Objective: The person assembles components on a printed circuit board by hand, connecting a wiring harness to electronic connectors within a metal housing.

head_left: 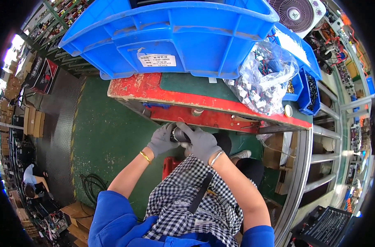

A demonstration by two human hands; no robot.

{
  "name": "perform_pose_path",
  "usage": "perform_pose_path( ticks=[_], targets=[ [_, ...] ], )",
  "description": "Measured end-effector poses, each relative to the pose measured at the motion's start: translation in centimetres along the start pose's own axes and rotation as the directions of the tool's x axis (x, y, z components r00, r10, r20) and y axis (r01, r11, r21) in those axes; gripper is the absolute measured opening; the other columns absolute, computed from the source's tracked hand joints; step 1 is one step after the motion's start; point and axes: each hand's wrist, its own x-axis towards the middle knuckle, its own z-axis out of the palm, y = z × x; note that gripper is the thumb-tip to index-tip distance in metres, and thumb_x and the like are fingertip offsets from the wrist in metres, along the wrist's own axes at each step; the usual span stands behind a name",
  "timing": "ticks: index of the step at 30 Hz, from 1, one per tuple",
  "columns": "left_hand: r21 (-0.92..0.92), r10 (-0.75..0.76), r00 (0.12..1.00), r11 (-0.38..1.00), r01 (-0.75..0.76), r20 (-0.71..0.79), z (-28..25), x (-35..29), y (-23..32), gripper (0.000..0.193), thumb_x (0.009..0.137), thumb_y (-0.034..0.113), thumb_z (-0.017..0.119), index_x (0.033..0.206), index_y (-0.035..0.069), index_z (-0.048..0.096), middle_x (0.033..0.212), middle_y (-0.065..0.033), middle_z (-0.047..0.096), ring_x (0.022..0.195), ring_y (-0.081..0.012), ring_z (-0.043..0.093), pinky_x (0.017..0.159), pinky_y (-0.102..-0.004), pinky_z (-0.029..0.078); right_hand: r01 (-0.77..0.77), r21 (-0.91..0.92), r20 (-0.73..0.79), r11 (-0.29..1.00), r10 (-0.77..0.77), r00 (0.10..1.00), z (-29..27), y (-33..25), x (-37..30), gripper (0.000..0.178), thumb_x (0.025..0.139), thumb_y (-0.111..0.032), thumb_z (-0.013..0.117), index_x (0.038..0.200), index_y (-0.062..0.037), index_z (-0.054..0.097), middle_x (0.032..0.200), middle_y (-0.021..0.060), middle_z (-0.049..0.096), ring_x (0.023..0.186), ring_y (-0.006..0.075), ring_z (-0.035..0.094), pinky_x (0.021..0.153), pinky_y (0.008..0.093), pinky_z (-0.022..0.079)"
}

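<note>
In front of my lap, just off the near edge of the red workbench (pixel 171 93), I hold a short black cylindrical part (pixel 181 135) with a silvery metal side. My left hand (pixel 160 140), in a grey glove, grips it from the left. My right hand (pixel 204 145), gloved the same way, closes on its right side, with the thumb side over the top. The fingers cover much of the part, so its exact kind cannot be made out.
A large blue plastic crate (pixel 204 45) stands on the bench. Beside it lie a clear bag of wired connectors (pixel 259 82) and small blue bins (pixel 309 92) of parts. A fan (pixel 294 14) stands behind. Metal rollers (pixel 323 157) run along the right. Another person (pixel 34 180) crouches far left.
</note>
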Motion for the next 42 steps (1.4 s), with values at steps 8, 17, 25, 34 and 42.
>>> perform_pose_path(
  ticks=[8,17,25,34,42],
  targets=[
    [-0.253,0.005,0.995,0.967,-0.030,-0.097,2.4,3.7,-0.3,0.093,0.069,0.043,0.083,0.141,0.004,0.040,0.134,-0.0188,0.056,0.122,-0.0355,0.057,0.103,-0.0412,0.046,-0.053,-0.008,-0.248,0.999,0.049,0.968,-1.3,0.7,-2.3,0.086,0.087,-0.045,0.068,0.155,-0.0221,0.021,0.142,0.0252,0.045,0.109,0.0404,0.063,0.082,0.0440,0.056],
    [-0.341,-0.045,0.950,0.938,-0.066,-0.308,3.4,12.0,-6.0,0.041,0.079,0.039,0.076,0.106,0.009,0.068,0.108,-0.0145,0.070,0.105,-0.0276,0.065,0.094,-0.0403,0.048,-0.028,0.324,-0.739,0.946,0.271,0.617,-6.1,8.4,-13.2,0.033,0.087,-0.013,0.069,0.118,-0.0041,0.063,0.101,0.0128,0.065,0.086,0.0251,0.066,0.078,0.0345,0.053],
    [0.495,0.172,0.915,0.868,0.035,-0.366,11.6,17.4,-13.5,0.030,0.092,0.027,0.052,0.111,0.012,0.071,0.109,-0.0118,0.072,0.104,-0.0310,0.068,0.084,-0.0537,0.053,-0.401,0.299,-0.813,0.866,0.451,0.368,-13.3,15.4,-14.8,0.059,0.082,-0.025,0.078,0.133,-0.0043,0.056,0.114,0.0153,0.061,0.101,0.0272,0.060,0.089,0.0379,0.049],
    [0.469,-0.267,0.934,0.810,0.352,-0.238,11.5,18.4,-8.5,0.027,0.093,0.032,0.053,0.105,0.015,0.070,0.106,-0.0070,0.072,0.097,-0.0308,0.069,0.077,-0.0503,0.055,-0.388,0.349,-0.619,0.853,0.520,0.589,-16.4,17.6,-15.3,0.060,0.080,-0.028,0.078,0.134,-0.0118,0.058,0.112,0.0161,0.061,0.097,0.0277,0.063,0.087,0.0386,0.050],
    [0.038,-0.165,0.863,0.977,0.209,-0.477,9.4,14.1,-7.4,0.054,0.087,0.036,0.068,0.133,0.011,0.055,0.131,-0.0152,0.061,0.120,-0.0328,0.059,0.096,-0.0463,0.049,-0.232,0.350,-0.598,0.908,0.407,0.690,-17.0,19.3,-14.7,0.052,0.080,-0.018,0.078,0.128,-0.0063,0.060,0.109,0.0106,0.060,0.097,0.0207,0.057,0.086,0.0327,0.047]
  ],
)
